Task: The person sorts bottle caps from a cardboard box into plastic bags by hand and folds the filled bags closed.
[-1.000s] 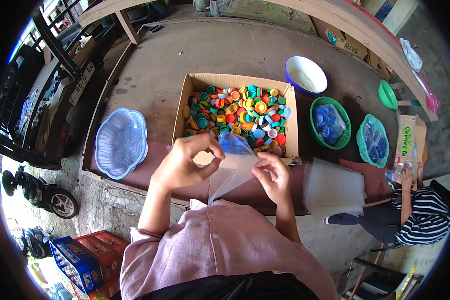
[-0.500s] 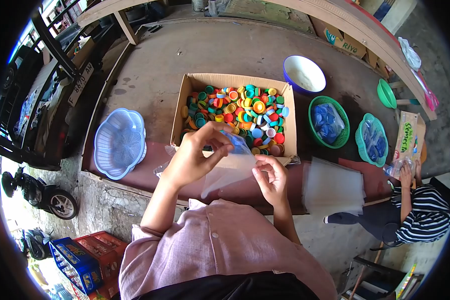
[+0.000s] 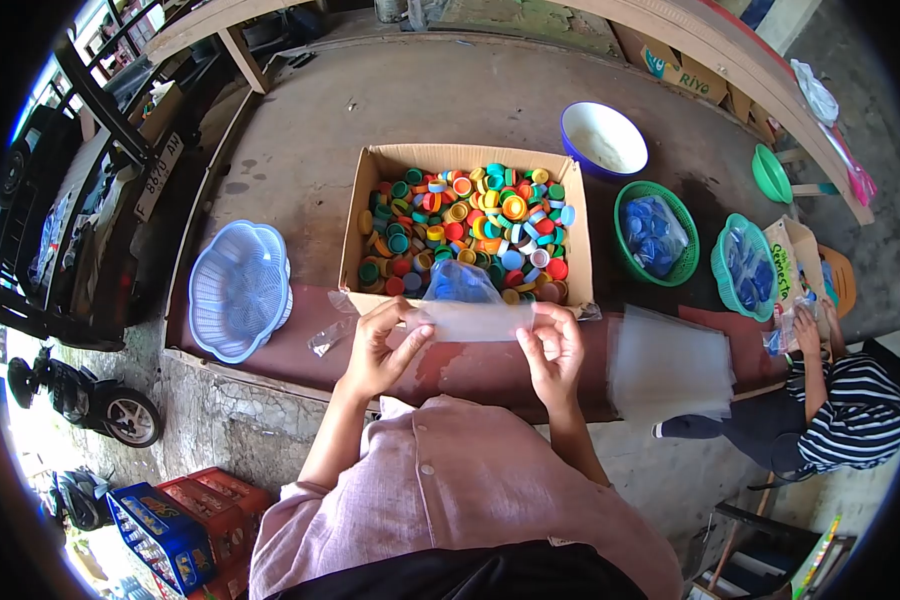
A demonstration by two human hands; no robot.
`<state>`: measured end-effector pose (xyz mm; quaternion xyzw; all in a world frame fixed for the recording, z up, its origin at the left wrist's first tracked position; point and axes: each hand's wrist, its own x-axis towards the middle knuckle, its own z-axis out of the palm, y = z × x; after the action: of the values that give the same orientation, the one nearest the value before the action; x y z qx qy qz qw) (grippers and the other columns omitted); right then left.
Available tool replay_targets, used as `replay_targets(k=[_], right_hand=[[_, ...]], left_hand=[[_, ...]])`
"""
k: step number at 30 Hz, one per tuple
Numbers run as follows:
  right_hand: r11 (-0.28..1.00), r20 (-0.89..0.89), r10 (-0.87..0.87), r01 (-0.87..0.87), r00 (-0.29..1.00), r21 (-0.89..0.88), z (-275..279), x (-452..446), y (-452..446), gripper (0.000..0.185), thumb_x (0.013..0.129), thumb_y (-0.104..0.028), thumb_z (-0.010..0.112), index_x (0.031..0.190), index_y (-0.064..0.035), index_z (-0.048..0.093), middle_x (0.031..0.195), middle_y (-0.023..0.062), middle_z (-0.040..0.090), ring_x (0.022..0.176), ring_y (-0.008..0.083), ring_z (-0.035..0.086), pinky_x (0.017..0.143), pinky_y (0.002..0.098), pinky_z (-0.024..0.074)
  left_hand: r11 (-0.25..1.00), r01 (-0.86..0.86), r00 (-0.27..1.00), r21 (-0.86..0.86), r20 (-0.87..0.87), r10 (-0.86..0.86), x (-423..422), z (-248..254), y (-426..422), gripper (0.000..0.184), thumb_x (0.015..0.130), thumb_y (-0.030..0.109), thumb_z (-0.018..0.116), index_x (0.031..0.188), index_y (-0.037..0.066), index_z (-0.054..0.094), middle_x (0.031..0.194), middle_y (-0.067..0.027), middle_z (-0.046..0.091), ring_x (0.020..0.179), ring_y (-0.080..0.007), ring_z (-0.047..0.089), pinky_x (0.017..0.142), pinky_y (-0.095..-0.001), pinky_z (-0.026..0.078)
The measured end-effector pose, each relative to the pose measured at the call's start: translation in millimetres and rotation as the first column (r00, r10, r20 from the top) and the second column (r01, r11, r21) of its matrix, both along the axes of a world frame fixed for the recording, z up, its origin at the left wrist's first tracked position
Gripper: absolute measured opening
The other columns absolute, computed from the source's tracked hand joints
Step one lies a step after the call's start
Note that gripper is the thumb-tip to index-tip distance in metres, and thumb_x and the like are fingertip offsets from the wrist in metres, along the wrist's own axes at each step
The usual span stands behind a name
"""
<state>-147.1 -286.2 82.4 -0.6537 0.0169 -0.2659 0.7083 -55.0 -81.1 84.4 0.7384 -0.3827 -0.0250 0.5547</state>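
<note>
Table [image 3: 450,90] under everything; open box [image 3: 470,158] on its near half, in front of the person. Stack of clear sheets [image 3: 670,365] lies right of the right hand. Clear bag [image 3: 470,322] spans the gap between both hands at the box's near edge, its blue-filled part over the caps. Forearms angle inward, hands about level, fingertips facing each other. Left hand [image 3: 378,350]: fingers curled, thumb and index clamped on bag's left end. Right hand [image 3: 555,350]: same pinch, right end, other fingers bent. Caps [image 3: 455,230], multicolored, fill box.
</note>
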Motion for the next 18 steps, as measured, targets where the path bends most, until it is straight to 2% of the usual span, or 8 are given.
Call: replay_targets(k=[2,5,6,8,10,12,16,18], right_hand=[[0.999,-0.06,-0.003,0.005,0.998,0.045,-4,-6,2,0.023,0.078,0.003,0.061,0.099,0.0014,0.049,0.093,0.0082,0.054,0.077,0.0112,0.056,0.071,0.0237,0.0462],[0.995,-0.132,-0.021,0.034,0.991,0.093,-20,-21,8,0.02,0.076,0.006,0.062,0.087,-0.0005,0.046,0.08,0.0052,0.052,0.073,0.0112,0.056,0.067,0.0229,0.0459],[0.999,-0.091,-0.036,0.036,0.995,-0.006,-24,-24,9,0.015,0.077,0.005,0.061,0.086,0.0005,0.05,0.076,0.0057,0.054,0.071,0.011,0.056,0.066,0.0228,0.0454],[0.99,-0.106,-0.053,0.038,0.993,-0.136,-26,-30,13,0.009,0.078,0.004,0.06,0.084,0.0015,0.054,0.075,0.0067,0.057,0.068,0.0103,0.056,0.064,0.0229,0.0451],[0.987,-0.145,-0.041,0.017,0.989,-0.159,-40,-38,11,0.007,0.078,0.003,0.06,0.084,0.0016,0.057,0.074,0.0081,0.059,0.068,0.0107,0.057,0.063,0.0227,0.0452],[0.968,-0.175,-0.043,-0.002,0.984,-0.252,-45,-43,10,0.011,0.076,0.004,0.06,0.087,0.0008,0.059,0.074,0.0087,0.059,0.069,0.0135,0.058,0.065,0.0232,0.0457],[0.993,-0.173,-0.003,-0.018,0.985,-0.118,-32,-43,14,0.017,0.074,0.003,0.061,0.091,-0.0007,0.062,0.075,0.0097,0.059,0.071,0.0165,0.06,0.066,0.0252,0.0471],[0.932,-0.198,-0.079,0.002,0.977,-0.362,-31,-43,12,0.022,0.07,0.003,0.063,0.092,-0.0012,0.063,0.079,0.0102,0.06,0.071,0.0187,0.061,0.068,0.0265,0.0486]], left_hand=[[0.973,-0.142,0.949,-0.184,-0.306,0.081,-14,3,-6,0.032,0.079,0.004,0.061,0.106,-0.001,0.045,0.079,-0.0059,0.053,0.066,-0.0131,0.05,0.067,-0.0268,0.042],[0.961,-0.199,0.896,-0.19,-0.433,0.1,-34,-7,0,0.033,0.08,0.002,0.06,0.106,0.002,0.039,0.077,-0.0053,0.05,0.066,-0.0111,0.047,0.063,-0.0251,0.039],[0.962,-0.199,0.894,-0.187,-0.436,0.1,-38,-16,5,0.033,0.08,0.002,0.06,0.106,0.002,0.039,0.077,-0.0053,0.05,0.066,-0.0111,0.047,0.063,-0.0251,0.039],[0.976,-0.202,0.947,-0.084,-0.269,0.173,-47,-42,14,0.033,0.081,0.001,0.058,0.104,0.004,0.034,0.078,-0.0053,0.049,0.067,-0.0106,0.045,0.06,-0.0253,0.037],[0.956,-0.24,0.915,-0.169,-0.369,0.164,-52,-47,16,0.025,0.081,0.003,0.058,0.096,0.004,0.038,0.079,-0.0066,0.05,0.068,-0.0134,0.045,0.06,-0.0258,0.037],[0.991,-0.134,0.973,0.019,-0.186,0.136,-50,-43,21,0.019,0.081,0.005,0.058,0.091,0.004,0.042,0.078,-0.0079,0.05,0.067,-0.0177,0.045,0.062,-0.0275,0.037],[0.988,-0.083,0.987,0.13,-0.127,0.099,-43,-17,20,0.011,0.078,0.005,0.06,0.087,0.002,0.055,0.084,-0.0091,0.058,0.076,-0.0225,0.051,0.068,-0.0308,0.041],[0.989,-0.072,0.986,0.126,-0.138,0.089,-42,-13,21,0.014,0.075,0.005,0.063,0.089,0.002,0.058,0.086,-0.0092,0.06,0.079,-0.0227,0.053,0.071,-0.0322,0.043]])
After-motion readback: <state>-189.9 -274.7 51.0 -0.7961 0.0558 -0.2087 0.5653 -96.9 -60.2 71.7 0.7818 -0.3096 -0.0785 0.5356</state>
